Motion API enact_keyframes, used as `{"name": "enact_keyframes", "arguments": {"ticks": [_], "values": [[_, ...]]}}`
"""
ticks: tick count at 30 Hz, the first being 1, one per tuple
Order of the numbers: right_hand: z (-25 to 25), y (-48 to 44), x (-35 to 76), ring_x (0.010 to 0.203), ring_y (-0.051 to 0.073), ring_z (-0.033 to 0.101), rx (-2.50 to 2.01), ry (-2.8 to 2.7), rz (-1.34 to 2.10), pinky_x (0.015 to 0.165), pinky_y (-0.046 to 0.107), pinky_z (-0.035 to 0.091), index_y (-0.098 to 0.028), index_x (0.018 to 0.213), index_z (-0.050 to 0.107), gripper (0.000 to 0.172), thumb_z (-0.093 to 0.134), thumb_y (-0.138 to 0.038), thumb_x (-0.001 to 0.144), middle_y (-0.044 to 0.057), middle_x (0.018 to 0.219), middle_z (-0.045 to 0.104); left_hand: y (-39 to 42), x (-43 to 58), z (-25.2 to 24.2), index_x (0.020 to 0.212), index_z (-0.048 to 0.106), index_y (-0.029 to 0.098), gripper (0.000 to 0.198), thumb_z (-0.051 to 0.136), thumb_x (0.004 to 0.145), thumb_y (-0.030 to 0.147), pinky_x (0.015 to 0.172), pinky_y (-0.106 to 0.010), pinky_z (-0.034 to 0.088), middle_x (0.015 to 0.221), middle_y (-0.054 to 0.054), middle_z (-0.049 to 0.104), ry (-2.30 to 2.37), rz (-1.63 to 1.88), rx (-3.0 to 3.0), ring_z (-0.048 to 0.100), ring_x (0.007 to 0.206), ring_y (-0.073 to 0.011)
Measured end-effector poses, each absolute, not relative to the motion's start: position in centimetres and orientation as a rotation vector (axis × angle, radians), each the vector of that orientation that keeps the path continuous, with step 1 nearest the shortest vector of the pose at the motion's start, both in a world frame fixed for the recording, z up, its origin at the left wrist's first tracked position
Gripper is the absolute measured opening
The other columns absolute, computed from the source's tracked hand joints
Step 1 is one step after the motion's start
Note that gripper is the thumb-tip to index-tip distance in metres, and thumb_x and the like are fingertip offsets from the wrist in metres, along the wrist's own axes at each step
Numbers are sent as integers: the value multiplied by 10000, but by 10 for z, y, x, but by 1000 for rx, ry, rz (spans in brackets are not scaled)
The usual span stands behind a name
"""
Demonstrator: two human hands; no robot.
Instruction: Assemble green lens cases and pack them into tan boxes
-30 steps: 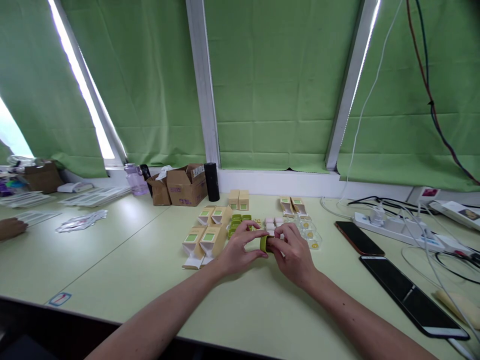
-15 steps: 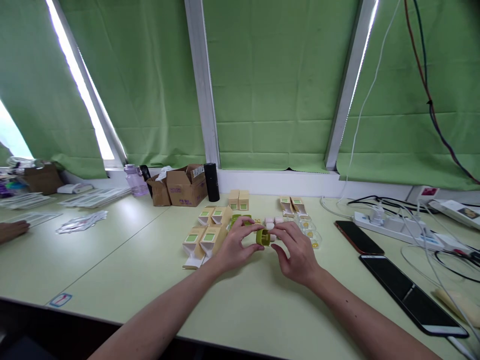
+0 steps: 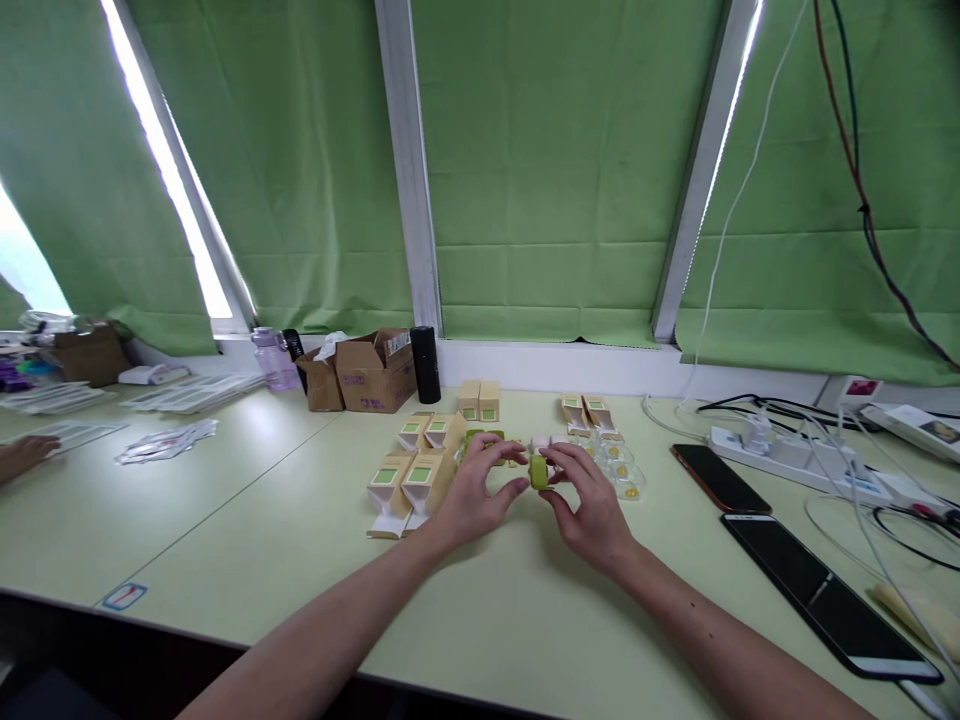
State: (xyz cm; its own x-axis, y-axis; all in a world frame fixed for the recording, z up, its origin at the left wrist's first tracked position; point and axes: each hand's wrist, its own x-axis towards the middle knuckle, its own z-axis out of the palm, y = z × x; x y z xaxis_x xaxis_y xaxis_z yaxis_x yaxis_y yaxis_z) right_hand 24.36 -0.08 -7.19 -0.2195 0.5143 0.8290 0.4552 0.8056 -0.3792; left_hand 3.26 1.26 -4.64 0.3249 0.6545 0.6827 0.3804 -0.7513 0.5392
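Note:
Between my hands is a small green piece (image 3: 538, 472) held above the table. My right hand (image 3: 589, 505) pinches it between thumb and fingertips. My left hand (image 3: 480, 495) is beside its left side, thumb and fingers curved apart with a gap between them. Left of my left hand stand several open beige boxes with green labels (image 3: 426, 470). Behind my hands lie more green pieces (image 3: 484, 437) and pale pink pieces (image 3: 540, 443), partly hidden by my fingers. Clear plastic trays with yellow spots (image 3: 626, 475) lie just right of my right hand.
Two phones (image 3: 720, 478) (image 3: 825, 590) and a white power strip (image 3: 799, 460) with cables are at the right. Small boxes (image 3: 480, 400), a black cylinder (image 3: 425, 365) and a cardboard box (image 3: 375, 372) stand behind. Another person's hand (image 3: 26, 455) is at far left.
The green piece has turned and shifted slightly right with my right hand. My left fingers have come away from it.

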Motion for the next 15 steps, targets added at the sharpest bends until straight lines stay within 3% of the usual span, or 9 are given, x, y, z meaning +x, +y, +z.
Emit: {"name": "enact_keyframes", "arguments": {"ticks": [2, 5, 9, 15], "values": [[-71, 0, 243, 1105, 259, 658, -728, -1822, 106, 822, 419, 682, -285, 1396, 545, 475, 574, -135, 946, 125, 1328, 591, 11, 34, -44, 1107, 696, 206, 171, 657, 941, 221, 973, -436, 549, 1040, -92, 654, 981, 1397, 2286, 576, 1147, -257], [-72, 0, 243, 1095, 259, 651, -725, -1813, 116, 818, 419, 682, -271, 1357, 559, 430, 588, -147, 946, 126, 1301, 595, 10, 36, -43, 964, 708, 199, 67, 653, 927, 215, 910, -397, 557, 985, -72, 617, 1043, 1375, 2224, 606, 1037, -231], [-75, -1, 241, 1079, 261, 658, -749, -1834, 107, 832, 439, 676, -255, 1335, 561, 397, 582, -149, 953, 137, 1309, 591, 11, 40, -47, 910, 699, 202, 86, 636, 934, 254, 864, -363, 546, 939, -48, 605, 1064, 1322, 2129, 617, 922, -194], [-77, -3, 239, 1032, 261, 691, -762, -1852, 85, 826, 460, 676, -256, 1330, 561, 385, 561, -157, 958, 141, 1316, 594, 12, 42, -47, 843, 660, 202, 163, 608, 944, 319, 860, -349, 494, 890, -45, 633, 1079, 1262, 2088, 599, 935, -205]]}}
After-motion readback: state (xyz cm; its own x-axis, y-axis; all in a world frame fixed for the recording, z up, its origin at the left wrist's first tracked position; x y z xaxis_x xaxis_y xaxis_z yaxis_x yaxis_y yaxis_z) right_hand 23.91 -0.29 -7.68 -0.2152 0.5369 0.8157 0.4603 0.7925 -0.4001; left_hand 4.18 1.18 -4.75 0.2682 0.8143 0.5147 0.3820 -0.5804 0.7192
